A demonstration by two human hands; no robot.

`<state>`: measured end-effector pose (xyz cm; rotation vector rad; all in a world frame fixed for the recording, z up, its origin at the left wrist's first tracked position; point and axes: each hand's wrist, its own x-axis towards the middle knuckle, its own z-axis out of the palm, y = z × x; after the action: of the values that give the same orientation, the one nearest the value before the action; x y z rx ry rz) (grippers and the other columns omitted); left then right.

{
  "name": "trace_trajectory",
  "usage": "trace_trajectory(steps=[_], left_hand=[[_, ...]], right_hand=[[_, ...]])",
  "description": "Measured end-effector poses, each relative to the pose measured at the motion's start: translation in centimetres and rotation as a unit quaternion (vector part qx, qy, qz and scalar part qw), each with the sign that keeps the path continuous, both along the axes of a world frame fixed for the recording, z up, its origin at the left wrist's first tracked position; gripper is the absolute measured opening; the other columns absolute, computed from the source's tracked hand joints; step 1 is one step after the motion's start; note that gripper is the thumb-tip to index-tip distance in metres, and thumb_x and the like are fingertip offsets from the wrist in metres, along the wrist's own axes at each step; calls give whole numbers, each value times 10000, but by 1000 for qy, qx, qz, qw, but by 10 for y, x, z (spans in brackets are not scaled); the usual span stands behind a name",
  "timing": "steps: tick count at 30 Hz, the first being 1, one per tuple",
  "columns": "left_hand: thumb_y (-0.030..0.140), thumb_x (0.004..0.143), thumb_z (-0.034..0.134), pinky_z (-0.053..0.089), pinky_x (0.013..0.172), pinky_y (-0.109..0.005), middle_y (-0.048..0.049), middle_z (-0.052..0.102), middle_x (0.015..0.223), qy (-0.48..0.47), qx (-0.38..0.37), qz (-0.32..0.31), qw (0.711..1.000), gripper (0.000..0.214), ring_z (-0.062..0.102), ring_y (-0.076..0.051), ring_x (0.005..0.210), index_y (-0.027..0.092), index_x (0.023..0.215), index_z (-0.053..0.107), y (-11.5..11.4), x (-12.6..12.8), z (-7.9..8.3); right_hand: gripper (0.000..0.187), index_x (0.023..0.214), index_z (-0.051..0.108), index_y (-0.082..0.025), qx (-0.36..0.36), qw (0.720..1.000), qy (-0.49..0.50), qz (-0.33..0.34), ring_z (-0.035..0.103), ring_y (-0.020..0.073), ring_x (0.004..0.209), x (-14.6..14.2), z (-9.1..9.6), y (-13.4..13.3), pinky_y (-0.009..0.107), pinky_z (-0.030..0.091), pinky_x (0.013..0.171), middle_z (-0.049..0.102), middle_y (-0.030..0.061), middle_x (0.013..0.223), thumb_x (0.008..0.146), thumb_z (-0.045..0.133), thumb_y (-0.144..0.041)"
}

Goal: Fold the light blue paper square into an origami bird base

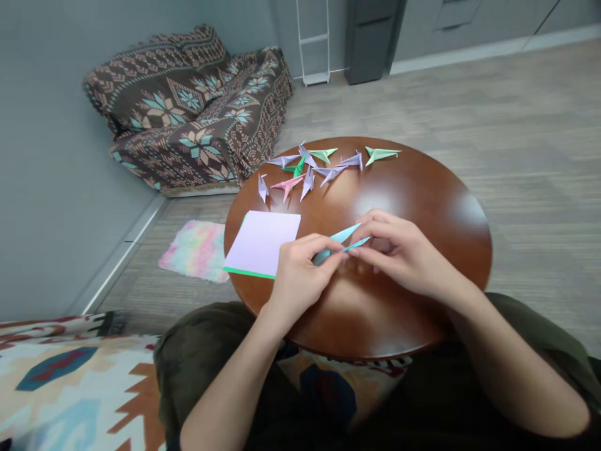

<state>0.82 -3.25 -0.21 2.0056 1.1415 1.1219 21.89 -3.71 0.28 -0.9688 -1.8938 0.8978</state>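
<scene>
My left hand [300,279] grips the thick end of a narrow folded strip of teal paper [342,240]. My right hand [399,247] pinches the strip's pointed tips from the other side. Both hands rest above a round polished wooden table [422,207]. To the left of my left hand lies a stack of lilac paper sheets [260,243], with green showing along its lower edge. Several folded origami birds [328,169] in lilac, green and pink lie in a loose group at the table's far side, out of reach of my fingers.
A patterned blanket draped over a low sofa [188,106] sits beyond the table to the left, with a tie-dye cloth [195,250] on the floor. A patterned cloth [70,388] lies at lower left. A dark grey cabinet [369,37] stands against the far wall.
</scene>
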Motion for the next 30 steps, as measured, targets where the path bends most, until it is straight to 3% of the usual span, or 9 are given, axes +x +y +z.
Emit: trace_trajectory(steps=[9,15,20,24,30], left_hand=[[315,831,832,386,506,-246,-10,748,626,-54,-109,-2,993,132,568,-123,518,183,825,841,-5,3,-1],[273,802,840,500,550,-254,-42,795,701,-95,-200,-28,975,97,694,-169,590,178,807,821,-7,4,3],[302,782,868,591,577,-267,-44,789,690,-142,-218,-9,965,140,748,-194,614,180,788,799,-6,6,-1],[362,756,901,635,594,-259,-35,789,707,-206,-233,6,950,244,772,-191,621,171,842,777,-6,10,-3],[364,764,909,668,684,-241,-30,804,776,-263,-268,-40,926,300,797,-172,690,168,926,749,-8,14,2]], right_hand=[[261,832,732,-180,-131,985,106,-44,590,117,520,-6,5,-4,252,483,487,717,33,780,873,834,-417],[260,746,745,-184,-130,979,142,-70,554,113,470,-8,5,-4,235,432,441,691,16,626,861,842,-396],[362,717,722,-191,-125,953,216,-172,514,108,427,-7,1,1,227,395,402,588,-15,512,940,745,-474],[293,809,753,-180,-141,965,186,-117,577,120,496,-11,-1,1,236,465,458,650,-2,603,859,836,-456],[257,809,719,-188,-184,958,202,-83,541,104,445,-14,-5,-2,218,411,407,631,-28,562,834,871,-394]])
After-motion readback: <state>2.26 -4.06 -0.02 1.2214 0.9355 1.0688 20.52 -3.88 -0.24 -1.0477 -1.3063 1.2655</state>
